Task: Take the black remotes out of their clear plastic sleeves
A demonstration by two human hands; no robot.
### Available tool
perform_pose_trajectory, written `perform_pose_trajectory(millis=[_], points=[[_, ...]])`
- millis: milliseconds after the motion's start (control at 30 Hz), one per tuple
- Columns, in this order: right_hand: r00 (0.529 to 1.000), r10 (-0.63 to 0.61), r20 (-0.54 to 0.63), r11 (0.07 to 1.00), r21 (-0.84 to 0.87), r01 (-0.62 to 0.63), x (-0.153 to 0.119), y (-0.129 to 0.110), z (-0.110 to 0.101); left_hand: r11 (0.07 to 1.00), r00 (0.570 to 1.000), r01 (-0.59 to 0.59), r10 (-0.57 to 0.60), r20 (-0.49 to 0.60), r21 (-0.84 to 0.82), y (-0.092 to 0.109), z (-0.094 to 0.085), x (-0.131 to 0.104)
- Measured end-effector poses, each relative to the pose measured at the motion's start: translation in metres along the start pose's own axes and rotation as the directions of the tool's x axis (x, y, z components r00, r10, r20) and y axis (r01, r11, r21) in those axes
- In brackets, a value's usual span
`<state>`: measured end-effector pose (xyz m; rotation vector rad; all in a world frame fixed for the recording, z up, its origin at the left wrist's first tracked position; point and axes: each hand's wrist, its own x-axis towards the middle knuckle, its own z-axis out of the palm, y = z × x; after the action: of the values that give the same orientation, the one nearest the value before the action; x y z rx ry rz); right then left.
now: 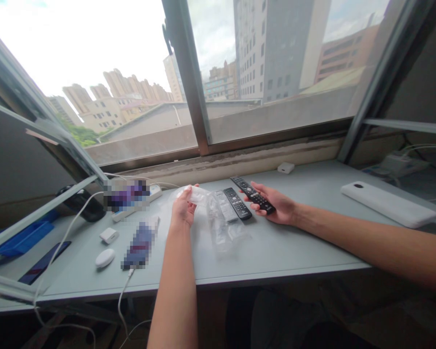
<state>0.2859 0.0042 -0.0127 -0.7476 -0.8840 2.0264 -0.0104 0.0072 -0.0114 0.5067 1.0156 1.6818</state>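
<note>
In my right hand (276,203) is a black remote control (252,195), its buttons facing up, held above the table. A second black remote (237,203) lies just left of it, beside clear plastic bags (223,230) on the grey table (276,254). My left hand (183,207) has its fingers closed on a piece of clear plastic wrapping (199,195) at the upper left of the bags. Part of the lying remote's left side borders a bag with something pale inside.
Left of my left arm are a charging phone (140,245), a white adapter (109,235), a white oval object (105,258), a power strip (136,203) and cables. A long white box-like device (388,204) lies right; a small white adapter (286,167) is near the window.
</note>
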Motion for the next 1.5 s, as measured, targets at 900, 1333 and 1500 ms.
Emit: perform_pose_trajectory(millis=[900, 1333, 1500], points=[[0.998, 0.004, -0.065, 0.996, 0.085, 0.002, 0.0007, -0.0008, -0.0002, 1.000, 1.000, -0.006, 0.006, -0.001, 0.020, 0.0007, 0.0008, -0.0022], [0.995, -0.002, -0.096, 0.992, 0.128, 0.014, 0.0027, 0.0019, 0.0028, 1.000, 1.000, -0.007, 0.007, -0.006, 0.014, 0.0019, 0.0032, -0.0043], [0.992, -0.107, -0.070, 0.988, 0.107, 0.114, 0.0006, 0.0022, 0.0068, 1.000, 1.000, -0.009, 0.009, -0.003, 0.025, 0.0013, 0.0022, -0.0033]])
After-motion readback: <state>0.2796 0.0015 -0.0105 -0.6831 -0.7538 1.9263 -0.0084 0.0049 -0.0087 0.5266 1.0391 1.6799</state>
